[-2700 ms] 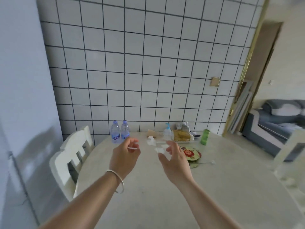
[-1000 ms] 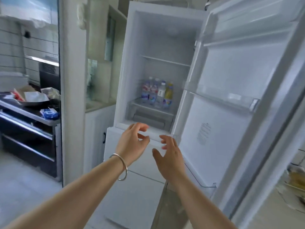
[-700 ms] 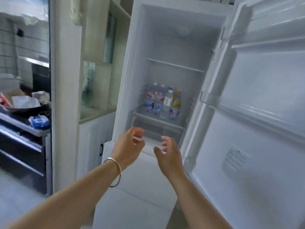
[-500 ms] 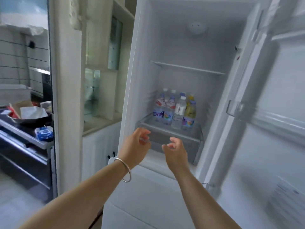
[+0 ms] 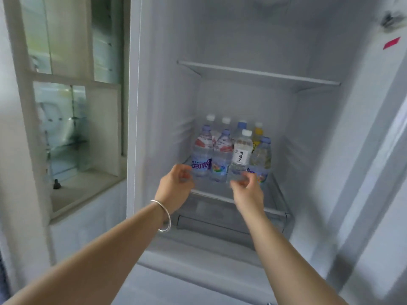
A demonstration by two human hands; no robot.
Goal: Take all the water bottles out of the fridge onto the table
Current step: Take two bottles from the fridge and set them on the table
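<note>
inside the open white fridge (image 5: 308,150), my left hand (image 5: 174,190) and right hand (image 5: 247,190) reach half-curled, empty; i should grip front clear plastic water bottles (image 5: 229,155) mid-body.

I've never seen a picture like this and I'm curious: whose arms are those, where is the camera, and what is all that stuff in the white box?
The camera sits on a person's head, so you see what they see: their own two arms reaching forward. The left hand, the one with a silver bracelet on the wrist, and the right hand are both empty, fingers loosely curled. The white box is an open fridge. On its lower shelf stands a small crowd of plastic bottles, all upright and close together. Most look like water; one at the back, the yellow bottle, may be a different drink. The hands are just in front of the bottles and seem about to grab some, but hold nothing yet.
</note>
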